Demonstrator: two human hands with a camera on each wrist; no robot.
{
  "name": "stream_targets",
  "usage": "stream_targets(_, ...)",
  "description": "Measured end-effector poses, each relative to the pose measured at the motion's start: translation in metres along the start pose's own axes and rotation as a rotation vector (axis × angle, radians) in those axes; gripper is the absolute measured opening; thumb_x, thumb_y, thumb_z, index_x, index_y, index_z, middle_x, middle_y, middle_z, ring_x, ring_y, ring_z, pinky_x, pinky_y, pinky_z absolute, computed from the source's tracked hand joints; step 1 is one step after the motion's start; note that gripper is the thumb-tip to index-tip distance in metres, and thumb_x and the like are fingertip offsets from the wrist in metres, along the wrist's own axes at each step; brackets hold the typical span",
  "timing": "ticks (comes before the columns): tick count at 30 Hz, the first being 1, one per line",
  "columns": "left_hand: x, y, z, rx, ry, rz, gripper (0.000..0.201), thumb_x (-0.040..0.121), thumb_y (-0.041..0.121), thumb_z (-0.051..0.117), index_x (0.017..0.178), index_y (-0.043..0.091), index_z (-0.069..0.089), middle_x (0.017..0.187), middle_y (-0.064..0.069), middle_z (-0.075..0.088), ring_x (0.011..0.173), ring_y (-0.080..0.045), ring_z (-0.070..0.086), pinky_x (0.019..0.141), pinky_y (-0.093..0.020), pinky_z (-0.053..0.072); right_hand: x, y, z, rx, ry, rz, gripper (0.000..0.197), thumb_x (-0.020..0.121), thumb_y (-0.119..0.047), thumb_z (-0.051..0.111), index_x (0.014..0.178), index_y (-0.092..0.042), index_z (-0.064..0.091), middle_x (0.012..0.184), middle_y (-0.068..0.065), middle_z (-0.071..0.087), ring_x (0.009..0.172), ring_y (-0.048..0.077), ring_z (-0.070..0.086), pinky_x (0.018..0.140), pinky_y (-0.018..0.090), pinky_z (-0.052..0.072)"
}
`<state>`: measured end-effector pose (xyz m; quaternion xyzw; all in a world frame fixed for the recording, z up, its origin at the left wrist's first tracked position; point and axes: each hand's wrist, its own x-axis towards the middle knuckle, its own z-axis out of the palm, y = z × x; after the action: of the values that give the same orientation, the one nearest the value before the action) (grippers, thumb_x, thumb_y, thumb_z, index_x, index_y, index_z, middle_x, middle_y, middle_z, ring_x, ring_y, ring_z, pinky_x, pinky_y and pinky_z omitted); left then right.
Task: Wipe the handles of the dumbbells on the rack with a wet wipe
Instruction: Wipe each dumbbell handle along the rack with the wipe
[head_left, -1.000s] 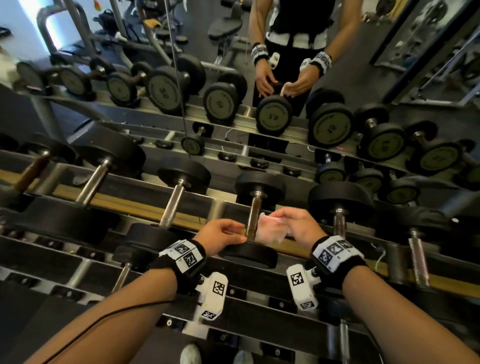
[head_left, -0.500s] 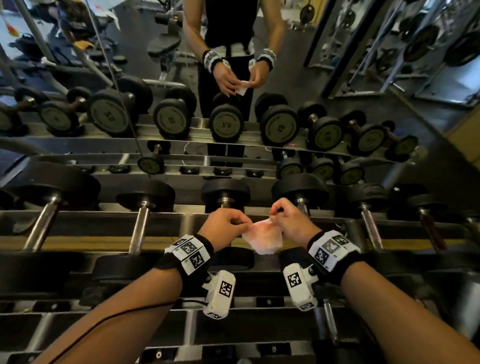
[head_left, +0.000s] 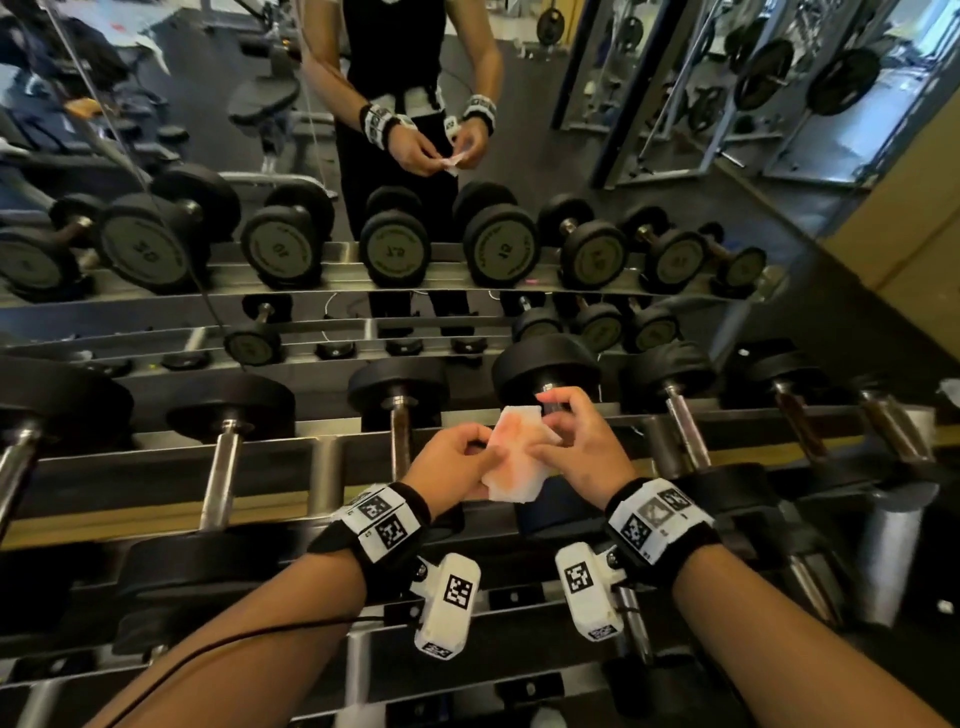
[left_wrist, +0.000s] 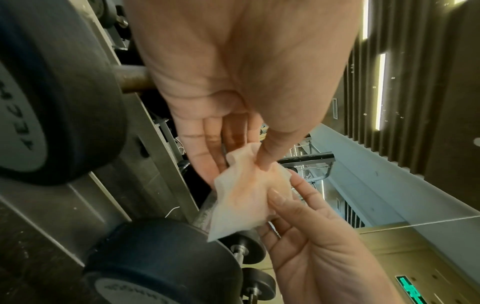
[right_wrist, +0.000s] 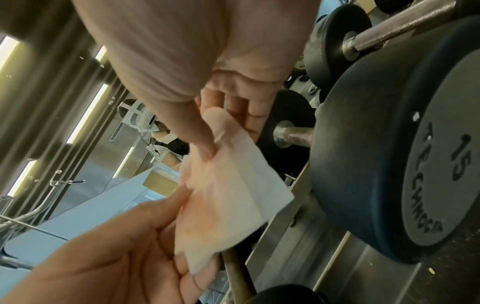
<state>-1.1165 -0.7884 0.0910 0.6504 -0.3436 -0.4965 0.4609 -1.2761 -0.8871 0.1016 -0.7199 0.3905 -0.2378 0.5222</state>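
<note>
- Mirrored gym wall behind the steel rack (head_left: 332, 457) doubles its rows of black rubber-headed dumbbells (head_left: 395, 410) with knurled metal handles.
- Compared with half a second ago, the wet wipe (head_left: 511, 457) is lifted higher above the rack and spread flatter, and the view has shifted left.
- Left hand (head_left: 449, 462) pinches the wipe's near edge between thumb and curled fingers; right hand (head_left: 576, 452) pinches its far corner likewise.
- Wipe is thin, white, folded, tinged orange, hanging clear of any handle just above the rack's front rail.
- Handle directly beneath the hands is mostly hidden.
</note>
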Motion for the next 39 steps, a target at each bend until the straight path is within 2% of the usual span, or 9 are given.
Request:
stream_targets(3, 0.006, 0.006, 0.019, -0.079, 0.005, -0.034, 0.021, 0.098, 0.012, 0.060, 0.116, 0.003, 0.068, 0.107, -0.018, 0.072, 0.093, -0.024, 0.072, 0.077, -0.035, 0.062, 0.005, 0.005, -0.020, 0.025, 0.004, -0.034, 0.050, 0.081, 0.001, 0.073, 0.118, -0.027, 0.055, 0.090, -0.003, 0.068, 0.083, -0.001, 0.065, 0.072, 0.015, 0.050)
stream_targets(6, 0.011, 0.009, 0.039, -0.184, 0.017, -0.060, 0.014, 0.097, 0.011, 0.061, 0.107, 0.011, 0.071, 0.098, -0.014, 0.074, 0.080, -0.018, 0.073, 0.063, -0.027, 0.061, 0.008, 0.014, -0.043, 0.052, -0.032, -0.052, 0.045, 0.083, -0.003, 0.073, 0.120, -0.026, 0.060, 0.094, -0.001, 0.070, 0.085, -0.001, 0.066, 0.071, 0.012, 0.051)
stream_targets(14, 0.027, 0.018, 0.089, -0.274, 0.055, -0.065, 0.013, 0.096, 0.011, 0.063, 0.103, 0.014, 0.073, 0.096, -0.015, 0.074, 0.083, -0.022, 0.073, 0.069, -0.033, 0.062, 0.029, 0.033, -0.095, 0.021, -0.060, -0.077, 0.030, 0.082, -0.001, 0.073, 0.092, -0.029, 0.064, 0.091, 0.004, 0.068, 0.089, 0.017, 0.065, 0.082, 0.030, 0.054)
stream_targets(20, 0.034, 0.026, 0.111, -0.286, 0.200, -0.050, 0.014, 0.097, 0.008, 0.061, 0.108, 0.006, 0.070, 0.102, -0.021, 0.071, 0.082, -0.023, 0.071, 0.062, -0.028, 0.060, 0.039, 0.039, -0.119, 0.045, -0.079, 0.048, 0.011, 0.083, -0.006, 0.075, 0.080, -0.013, 0.067, 0.085, 0.010, 0.071, 0.088, 0.026, 0.070, 0.074, 0.035, 0.060)
stream_targets(23, 0.036, 0.029, 0.113, -0.176, 0.230, 0.007, 0.050, 0.093, 0.004, 0.065, 0.139, 0.017, 0.053, 0.123, -0.008, 0.066, 0.107, -0.022, 0.067, 0.082, -0.039, 0.061, 0.047, 0.030, -0.132, -0.174, -0.133, -0.167, 0.007, 0.084, -0.012, 0.074, 0.082, -0.016, 0.069, 0.085, 0.003, 0.072, 0.085, 0.018, 0.069, 0.081, 0.032, 0.056)
stream_targets(26, 0.039, 0.037, 0.103, 0.191, 0.208, 0.199, 0.079, 0.087, 0.002, 0.071, 0.151, 0.034, 0.036, 0.150, 0.008, 0.039, 0.140, -0.010, 0.038, 0.116, -0.039, 0.037, 0.057, 0.013, -0.138, -0.322, -0.269, -0.332, 0.014, 0.089, -0.015, 0.068, 0.085, -0.028, 0.064, 0.086, -0.003, 0.070, 0.087, 0.014, 0.066, 0.083, 0.033, 0.052)
stream_targets(29, 0.046, 0.048, 0.090, 0.354, 0.214, 0.277, 0.061, 0.086, 0.008, 0.074, 0.137, 0.036, 0.055, 0.155, 0.009, 0.038, 0.143, -0.007, 0.033, 0.122, -0.039, 0.025, 0.067, 0.001, -0.141, -0.304, -0.326, -0.356, 0.017, 0.091, -0.019, 0.065, 0.086, -0.035, 0.067, 0.088, -0.006, 0.072, 0.087, 0.009, 0.068, 0.083, 0.029, 0.054)
stream_targets(34, 0.053, 0.060, 0.076, 0.400, 0.162, 0.299, 0.037, 0.086, 0.016, 0.076, 0.118, 0.033, 0.068, 0.148, 0.015, 0.043, 0.135, 0.000, 0.037, 0.109, -0.022, 0.025, 0.075, -0.006, -0.146, -0.237, -0.332, -0.341, 0.015, 0.091, -0.019, 0.064, 0.092, -0.029, 0.075, 0.092, -0.011, 0.075, 0.091, 0.004, 0.069, 0.085, 0.030, 0.055)
stream_targets(39, 0.053, 0.067, 0.067, 0.484, 0.035, 0.256, 0.009, 0.083, 0.026, 0.078, 0.080, 0.030, 0.070, 0.131, 0.020, 0.060, 0.125, 0.001, 0.051, 0.116, -0.035, 0.028, 0.079, -0.010, -0.150, -0.199, -0.318, -0.304, 0.016, 0.091, -0.016, 0.064, 0.093, -0.028, 0.074, 0.091, -0.009, 0.075, 0.088, 0.004, 0.070, 0.077, 0.019, 0.051)
